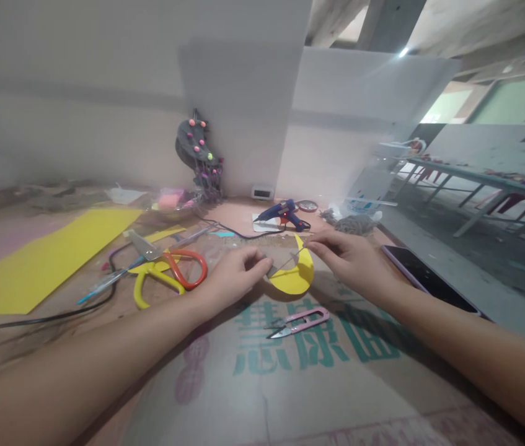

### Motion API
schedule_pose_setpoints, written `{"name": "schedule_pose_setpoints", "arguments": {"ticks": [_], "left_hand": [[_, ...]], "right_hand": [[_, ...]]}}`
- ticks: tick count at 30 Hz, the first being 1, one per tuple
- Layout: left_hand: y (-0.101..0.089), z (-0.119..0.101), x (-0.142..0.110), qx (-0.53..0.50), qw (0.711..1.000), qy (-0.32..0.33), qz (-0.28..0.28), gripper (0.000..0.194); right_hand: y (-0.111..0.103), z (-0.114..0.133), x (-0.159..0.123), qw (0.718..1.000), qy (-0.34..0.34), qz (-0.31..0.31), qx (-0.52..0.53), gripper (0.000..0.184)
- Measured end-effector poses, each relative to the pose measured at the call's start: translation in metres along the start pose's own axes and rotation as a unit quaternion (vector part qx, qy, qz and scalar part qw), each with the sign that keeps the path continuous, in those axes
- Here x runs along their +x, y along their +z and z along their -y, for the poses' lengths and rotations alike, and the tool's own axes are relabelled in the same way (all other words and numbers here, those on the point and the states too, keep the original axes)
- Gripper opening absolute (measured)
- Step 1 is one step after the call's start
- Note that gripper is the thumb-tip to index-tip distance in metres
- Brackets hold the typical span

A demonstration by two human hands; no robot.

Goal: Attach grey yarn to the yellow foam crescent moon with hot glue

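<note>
A yellow crescent-shaped cutout (300, 275) is held up just above the work surface, its curve facing down and right. My left hand (238, 272) pinches its left tip between thumb and fingers, where a bit of grey wrapping shows. A thin grey strand of yarn (289, 260) runs from that tip across the crescent's hollow. Its other end is pinched in the closed fingertips of my right hand (350, 257), beside the crescent's upper tip. Below the hands lie pink thread snips (308, 318), blades pointing left.
Scissors with red and yellow handles (188, 271) and a yellow sheet (62, 257) lie left. At the back are a blue glue gun (285, 214), grey yarn (355, 224) and a grey crescent decorated with small balls (192, 145). A phone (434, 282) lies by the right forearm.
</note>
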State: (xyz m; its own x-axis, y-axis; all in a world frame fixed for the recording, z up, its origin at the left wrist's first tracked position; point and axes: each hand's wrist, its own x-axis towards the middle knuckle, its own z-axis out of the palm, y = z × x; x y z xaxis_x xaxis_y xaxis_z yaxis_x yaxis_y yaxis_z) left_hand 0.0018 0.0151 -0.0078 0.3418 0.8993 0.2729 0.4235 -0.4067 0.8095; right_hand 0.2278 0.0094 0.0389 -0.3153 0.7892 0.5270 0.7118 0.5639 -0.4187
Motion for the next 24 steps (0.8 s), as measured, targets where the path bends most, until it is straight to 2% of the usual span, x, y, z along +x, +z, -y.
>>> {"name": "schedule_pose_setpoints", "arguments": {"ticks": [7,10,16,20,24], "left_hand": [[0.000,-0.001,0.001,-0.006,1.000,0.003,0.016,0.032],[0.000,0.000,0.000,-0.008,1.000,-0.006,0.012,0.032],[0.000,0.002,0.001,0.009,1.000,-0.010,-0.016,0.029],[-0.002,0.001,0.002,0.031,0.999,0.000,-0.023,0.030],[-0.003,-0.001,0.001,0.029,0.999,-0.005,-0.027,0.029]], "right_hand": [[0.000,0.003,0.001,1.000,0.022,0.000,0.010,0.021],[0.003,-0.001,-0.001,0.999,0.017,0.009,-0.035,0.022],[0.007,-0.018,-0.007,0.972,-0.109,0.080,-0.193,0.024],[0.007,-0.021,-0.007,0.976,-0.078,0.054,-0.197,0.025],[0.008,-0.020,-0.007,0.977,-0.049,0.060,-0.198,0.028]]}}
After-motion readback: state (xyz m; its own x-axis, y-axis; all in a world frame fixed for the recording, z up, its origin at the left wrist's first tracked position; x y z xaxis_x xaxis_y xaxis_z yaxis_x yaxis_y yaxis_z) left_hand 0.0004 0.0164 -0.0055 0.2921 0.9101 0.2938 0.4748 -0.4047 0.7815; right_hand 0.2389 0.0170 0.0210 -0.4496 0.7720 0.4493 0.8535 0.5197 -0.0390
